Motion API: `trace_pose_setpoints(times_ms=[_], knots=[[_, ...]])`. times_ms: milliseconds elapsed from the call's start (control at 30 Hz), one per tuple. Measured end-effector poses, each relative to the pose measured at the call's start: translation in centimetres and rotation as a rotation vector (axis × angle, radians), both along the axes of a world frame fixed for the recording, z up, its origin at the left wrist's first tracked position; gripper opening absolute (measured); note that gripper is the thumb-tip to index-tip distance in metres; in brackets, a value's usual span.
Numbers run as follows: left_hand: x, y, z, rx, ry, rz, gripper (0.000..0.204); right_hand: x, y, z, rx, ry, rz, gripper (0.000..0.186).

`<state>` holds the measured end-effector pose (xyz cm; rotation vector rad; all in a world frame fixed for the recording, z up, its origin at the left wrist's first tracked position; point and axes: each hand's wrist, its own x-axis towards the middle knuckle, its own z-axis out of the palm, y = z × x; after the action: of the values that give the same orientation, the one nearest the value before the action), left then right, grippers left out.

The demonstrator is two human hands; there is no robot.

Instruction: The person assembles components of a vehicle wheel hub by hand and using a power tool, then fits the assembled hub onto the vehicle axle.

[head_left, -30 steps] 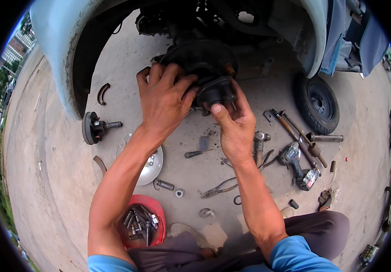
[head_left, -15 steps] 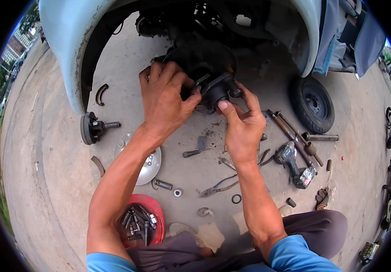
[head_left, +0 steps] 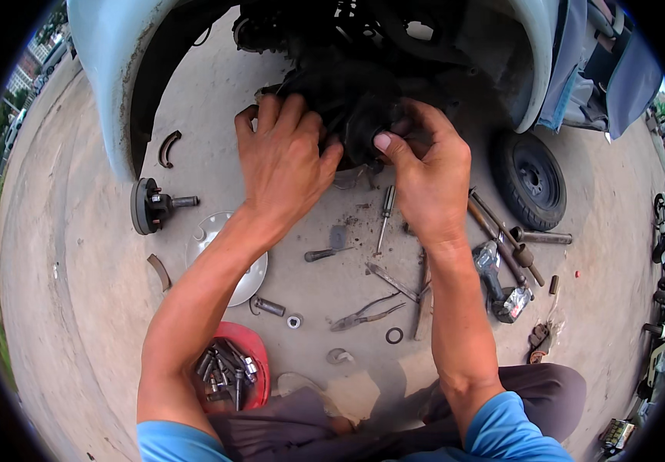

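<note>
Both hands, left [head_left: 286, 165] and right [head_left: 425, 173], clamped on black hub assembly [head_left: 356, 115] under pale blue wheel arch [head_left: 109, 69]. Scattered close below: screwdriver [head_left: 384, 219], pliers [head_left: 367, 312], cordless driver [head_left: 502, 285], small wheel [head_left: 531, 179], red socket tray [head_left: 251, 362]. Bare concrete floor [head_left: 78, 308], outdoors.

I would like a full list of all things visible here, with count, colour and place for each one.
black hub part: one, under the vehicle, held by both hands
small wheel: one, black, right
hub with shaft: one, dark, left
round metal cover: one, silver, beside left forearm
red bowl: one, holds sockets, bottom
screwdriver: one, centre
pliers: one, centre
power tool: one, right
left hand: on the hub part
right hand: on the hub part
</note>
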<state>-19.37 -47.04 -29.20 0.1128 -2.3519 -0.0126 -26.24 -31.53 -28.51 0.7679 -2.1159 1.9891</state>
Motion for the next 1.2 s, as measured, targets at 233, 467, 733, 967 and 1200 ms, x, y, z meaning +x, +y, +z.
trace_pose_setpoints(times_ms=[233,467,733,967,1200], knots=[[0.0,-0.3,-0.6,0.036,-0.016,0.001,0.022,0.9,-0.5,-0.6,-0.014,0.091,-0.069,0.03],[-1.0,-1.1,-1.6,0.04,0.12,-0.054,0.026,1.6,-0.8,-1.4,-0.068,-0.078,-0.07,0.033],[-1.0,-2.7,-2.5,-0.099,0.15,-0.151,0.044,2.1,-1.5,-2.3,-0.273,-0.244,-0.065,0.033],[-1.8,-2.5,-3.3,-0.144,0.231,-0.121,0.04,2.5,-1.9,-3.5,-0.368,-0.188,-0.027,0.036],[-1.7,-3.0,-3.0,-0.086,0.221,-0.178,0.033,3.3,-2.1,-3.0,-0.332,-0.204,-0.031,0.038]])
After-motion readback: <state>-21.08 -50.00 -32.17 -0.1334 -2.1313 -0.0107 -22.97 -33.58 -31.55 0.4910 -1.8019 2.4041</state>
